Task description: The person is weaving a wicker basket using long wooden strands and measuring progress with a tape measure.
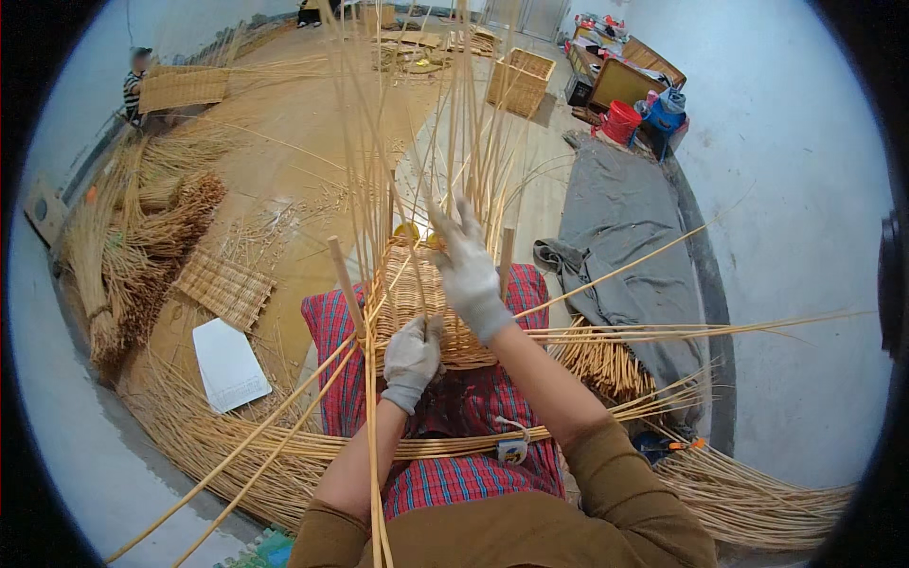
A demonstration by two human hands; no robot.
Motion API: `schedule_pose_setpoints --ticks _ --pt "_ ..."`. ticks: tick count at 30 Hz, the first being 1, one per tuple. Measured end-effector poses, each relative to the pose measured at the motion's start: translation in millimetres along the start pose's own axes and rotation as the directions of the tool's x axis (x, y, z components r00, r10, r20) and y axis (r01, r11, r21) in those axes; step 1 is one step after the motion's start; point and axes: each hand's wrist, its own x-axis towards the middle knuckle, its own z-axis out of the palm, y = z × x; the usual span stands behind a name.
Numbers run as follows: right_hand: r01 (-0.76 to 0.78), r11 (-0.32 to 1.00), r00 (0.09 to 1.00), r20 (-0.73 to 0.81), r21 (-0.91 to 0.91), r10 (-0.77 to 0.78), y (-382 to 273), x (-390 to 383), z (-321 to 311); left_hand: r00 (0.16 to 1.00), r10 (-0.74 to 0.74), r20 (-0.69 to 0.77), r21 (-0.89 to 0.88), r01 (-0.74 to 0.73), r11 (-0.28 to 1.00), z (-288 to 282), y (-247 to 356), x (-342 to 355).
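A partly woven wicker basket (pixel 398 295) with tall upright canes (pixel 360 170) rests on red plaid cloth (pixel 327 331) in front of me. My left hand (pixel 413 360), in a pale glove, grips a cane near the basket's lower middle. Higher up and to the right, my gloved right hand (pixel 464 260) has its fingers extended and apart among the uprights. Two thick wooden posts (pixel 343 275) flank the weave. Long loose canes (pixel 615 333) cross sideways and downward past both forearms. A small yellow object behind the basket is partly hidden by the canes.
Cane bundles (pixel 156 246), a woven panel (pixel 222 284) and a white sheet (pixel 230 364) lie left. Grey fabric (pixel 625 237) covers floor at right, near a red bucket (pixel 620 123). A wicker box (pixel 521 83) stands behind. A person (pixel 133 90) is at far left.
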Motion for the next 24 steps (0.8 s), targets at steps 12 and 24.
schedule_pose_setpoints --ticks 12,24 --pt "-0.801 0.417 0.596 0.636 0.429 0.491 -7.6 -168.0 -87.1 0.980 0.033 -0.195 -0.422 -0.114 0.899 -3.7 -1.0 -49.1" --pt "0.387 0.842 0.825 0.266 0.377 -0.499 -118.2 -183.8 65.7 0.950 0.201 -0.239 -0.121 -0.235 0.964 -79.7 -1.9 -74.2"
